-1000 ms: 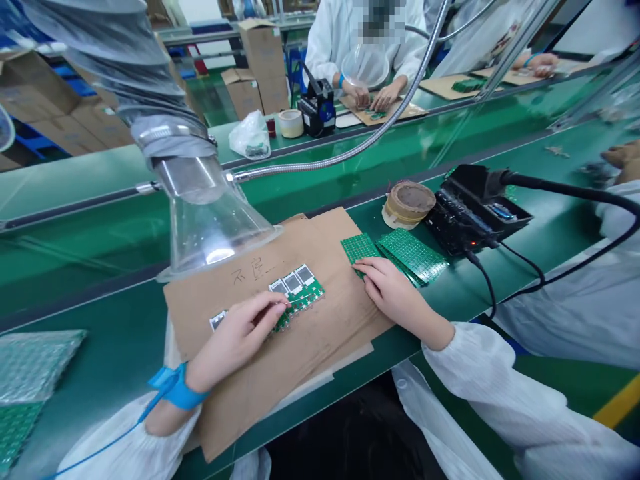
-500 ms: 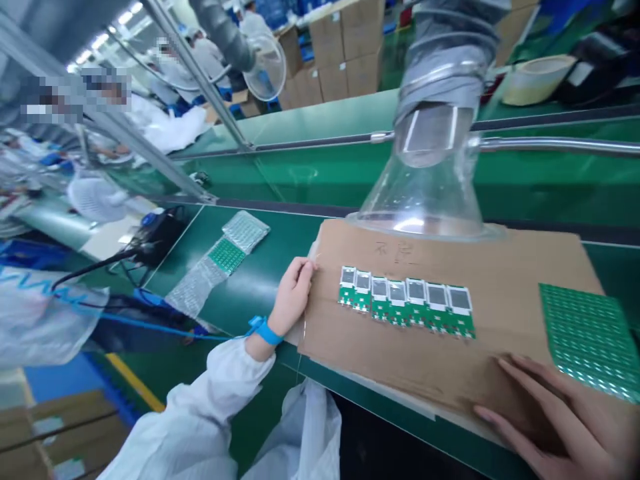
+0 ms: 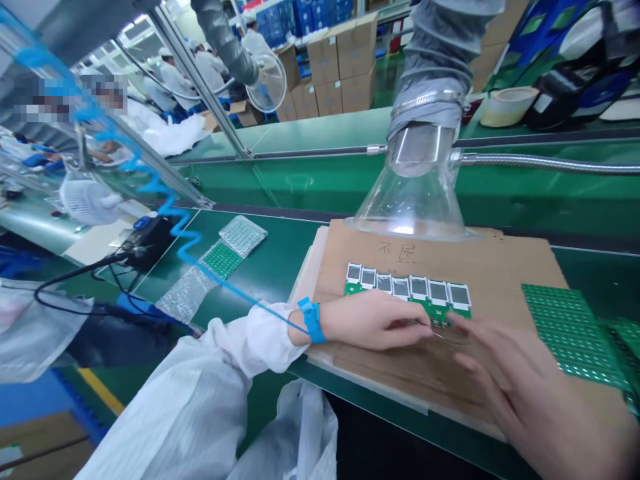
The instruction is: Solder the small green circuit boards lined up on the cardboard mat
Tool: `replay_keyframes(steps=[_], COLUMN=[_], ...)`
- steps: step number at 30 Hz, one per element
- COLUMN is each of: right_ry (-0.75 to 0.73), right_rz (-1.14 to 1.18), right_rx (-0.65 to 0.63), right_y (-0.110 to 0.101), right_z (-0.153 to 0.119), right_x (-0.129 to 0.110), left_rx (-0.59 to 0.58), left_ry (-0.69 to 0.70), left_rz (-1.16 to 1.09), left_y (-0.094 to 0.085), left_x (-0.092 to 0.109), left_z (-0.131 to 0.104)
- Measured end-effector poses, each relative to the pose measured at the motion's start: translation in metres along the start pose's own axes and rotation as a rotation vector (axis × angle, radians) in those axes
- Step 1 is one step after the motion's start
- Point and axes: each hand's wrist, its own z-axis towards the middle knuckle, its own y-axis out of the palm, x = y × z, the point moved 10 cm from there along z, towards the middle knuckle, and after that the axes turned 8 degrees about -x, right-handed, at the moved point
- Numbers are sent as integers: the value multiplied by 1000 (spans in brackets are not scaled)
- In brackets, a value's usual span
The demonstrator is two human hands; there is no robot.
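Observation:
My left hand (image 3: 383,320), with a blue strap (image 3: 312,320) at the wrist, reaches over the cardboard (image 3: 380,373). Its fingers are pinched on a thin wire-like strand (image 3: 440,336), too fine to identify. Just behind it lies a row of several small green circuit boards with white-framed grey screens (image 3: 419,287); the hand hides the lower parts of the left ones. My right hand (image 3: 525,380) is slightly blurred, its fingers apart, close to the right end of the row, with nothing visible in them.
A clear fume hood (image 3: 415,207) hangs over the cardboard's back edge. A green circuit panel (image 3: 570,333) lies at the right. Farther left are another green panel (image 3: 224,259) and bubble wrap (image 3: 185,293). A coiled blue cord (image 3: 187,247) runs down to the wrist strap.
My left hand has left the cardboard's left edge and moved right, in front of the board row. My right hand has risen from the cardboard's front edge toward the boards.

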Motion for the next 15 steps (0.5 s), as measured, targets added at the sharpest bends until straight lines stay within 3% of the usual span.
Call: replay_keyframes(steps=[4, 7, 10, 12, 15], right_ry=[-98, -18, 152, 361, 764], right_rz=[49, 44, 42, -24, -175], right_rx=[-110, -140, -108, 121, 852], right_y=[1, -4, -17, -54, -143], right_z=[16, -3, -37, -72, -175], right_x=[-17, -9, 10, 36, 76], left_rx=[10, -26, 26, 133, 296], left_ry=[-21, -33, -49, -105, -241], left_rz=[16, 36, 126, 201, 291], left_y=[4, 4, -14, -35, -58], left_x=[0, -5, -16, -26, -39], left_z=[4, -11, -22, -24, -26])
